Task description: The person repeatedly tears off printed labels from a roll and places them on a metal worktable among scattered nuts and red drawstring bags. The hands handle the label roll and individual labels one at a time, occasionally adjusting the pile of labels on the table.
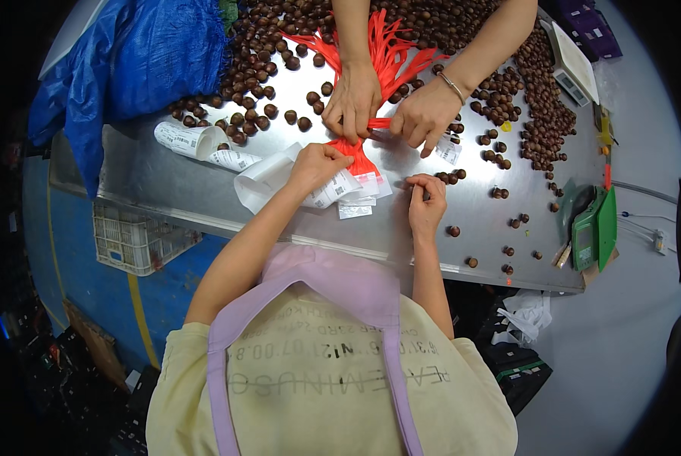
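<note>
My left hand (319, 165) reaches over a curled strip of printed labels (340, 185), its fingertips at the near end of a bundle of red mesh netting (356, 157). Whether it grips the netting or a label cannot be told. On the right, my right hand (428, 199) rests above the metal table with curled fingers; nothing clear shows in it. Small clear plastic pieces (356, 210) lie between my hands. Across the table, a co-worker's two hands (354, 102) hold the netting and a red strand pulled sideways. Brown chestnuts (453, 231) lie scattered about.
A blue woven sack (163, 57) lies at the upper left, with many chestnuts beside it. A white scale (574, 62) stands at the upper right and a green scale (588, 239) near the right edge. Below the table's left edge is a white plastic crate (129, 242).
</note>
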Action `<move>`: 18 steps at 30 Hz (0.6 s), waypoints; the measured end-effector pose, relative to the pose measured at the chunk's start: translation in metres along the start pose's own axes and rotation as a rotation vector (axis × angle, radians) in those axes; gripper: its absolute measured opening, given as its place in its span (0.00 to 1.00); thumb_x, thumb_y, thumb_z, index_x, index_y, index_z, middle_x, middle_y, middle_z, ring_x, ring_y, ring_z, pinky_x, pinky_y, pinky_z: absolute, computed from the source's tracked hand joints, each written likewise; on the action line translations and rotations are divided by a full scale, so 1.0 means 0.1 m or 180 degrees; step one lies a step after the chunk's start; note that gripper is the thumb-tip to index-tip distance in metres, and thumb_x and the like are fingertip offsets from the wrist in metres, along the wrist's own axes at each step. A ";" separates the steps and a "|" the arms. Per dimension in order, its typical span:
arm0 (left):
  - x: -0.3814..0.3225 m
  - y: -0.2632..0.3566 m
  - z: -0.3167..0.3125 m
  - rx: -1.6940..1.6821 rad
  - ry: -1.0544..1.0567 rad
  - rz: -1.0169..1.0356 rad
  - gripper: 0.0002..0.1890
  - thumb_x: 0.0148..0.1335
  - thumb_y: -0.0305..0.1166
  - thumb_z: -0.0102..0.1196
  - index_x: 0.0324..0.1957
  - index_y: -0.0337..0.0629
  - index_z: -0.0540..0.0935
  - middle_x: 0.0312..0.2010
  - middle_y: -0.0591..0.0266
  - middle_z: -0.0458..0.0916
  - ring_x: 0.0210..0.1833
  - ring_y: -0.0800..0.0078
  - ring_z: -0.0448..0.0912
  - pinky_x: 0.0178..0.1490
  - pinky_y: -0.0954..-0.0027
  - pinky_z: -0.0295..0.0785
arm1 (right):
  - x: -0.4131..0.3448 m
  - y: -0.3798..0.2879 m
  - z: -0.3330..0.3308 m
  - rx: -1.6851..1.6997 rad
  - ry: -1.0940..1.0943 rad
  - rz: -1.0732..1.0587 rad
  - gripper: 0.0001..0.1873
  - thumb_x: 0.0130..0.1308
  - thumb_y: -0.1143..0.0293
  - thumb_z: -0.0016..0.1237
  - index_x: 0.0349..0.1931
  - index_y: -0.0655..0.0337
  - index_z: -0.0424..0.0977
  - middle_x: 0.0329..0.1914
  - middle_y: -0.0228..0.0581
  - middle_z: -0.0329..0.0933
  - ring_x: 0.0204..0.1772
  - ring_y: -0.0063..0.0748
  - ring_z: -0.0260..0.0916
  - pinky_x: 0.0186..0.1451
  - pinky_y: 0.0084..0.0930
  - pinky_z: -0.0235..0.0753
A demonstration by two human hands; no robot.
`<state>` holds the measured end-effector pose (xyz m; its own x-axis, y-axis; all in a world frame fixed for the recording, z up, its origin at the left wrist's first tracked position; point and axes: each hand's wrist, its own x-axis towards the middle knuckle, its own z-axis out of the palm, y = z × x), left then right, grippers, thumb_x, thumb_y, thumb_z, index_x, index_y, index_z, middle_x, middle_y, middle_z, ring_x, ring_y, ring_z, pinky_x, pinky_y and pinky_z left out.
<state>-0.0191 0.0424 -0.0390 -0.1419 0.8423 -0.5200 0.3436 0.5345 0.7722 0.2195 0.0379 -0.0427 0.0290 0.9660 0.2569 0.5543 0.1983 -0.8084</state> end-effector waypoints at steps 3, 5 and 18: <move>0.01 0.01 0.01 0.0040 0.0037 0.0091 0.15 0.50 0.39 0.65 0.28 0.34 0.83 0.19 0.63 0.80 0.21 0.81 0.75 0.25 0.77 0.69 | 0.00 0.01 0.00 0.0029 -0.0018 0.0025 0.08 0.53 0.82 0.45 0.24 0.60 0.77 0.30 0.34 0.76 0.40 0.35 0.69 0.47 0.29 0.67; -0.01 0.05 -0.01 0.0096 0.0053 0.0075 0.15 0.50 0.40 0.65 0.28 0.34 0.83 0.19 0.63 0.80 0.20 0.81 0.75 0.25 0.77 0.69 | 0.00 0.01 0.00 0.0023 0.0020 0.0005 0.08 0.53 0.82 0.45 0.24 0.60 0.77 0.30 0.34 0.76 0.40 0.35 0.69 0.46 0.28 0.67; 0.02 0.03 0.00 0.0211 0.0079 0.0044 0.19 0.47 0.46 0.64 0.28 0.37 0.84 0.23 0.56 0.82 0.27 0.68 0.79 0.35 0.69 0.73 | 0.05 -0.05 -0.04 0.0010 0.0091 -0.0163 0.08 0.53 0.84 0.45 0.24 0.62 0.76 0.30 0.35 0.75 0.39 0.34 0.68 0.43 0.27 0.68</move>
<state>-0.0188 0.0461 -0.0377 -0.1593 0.8514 -0.4997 0.4062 0.5179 0.7529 0.2201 0.0414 -0.0348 0.0243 0.9495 0.3129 0.5531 0.2479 -0.7954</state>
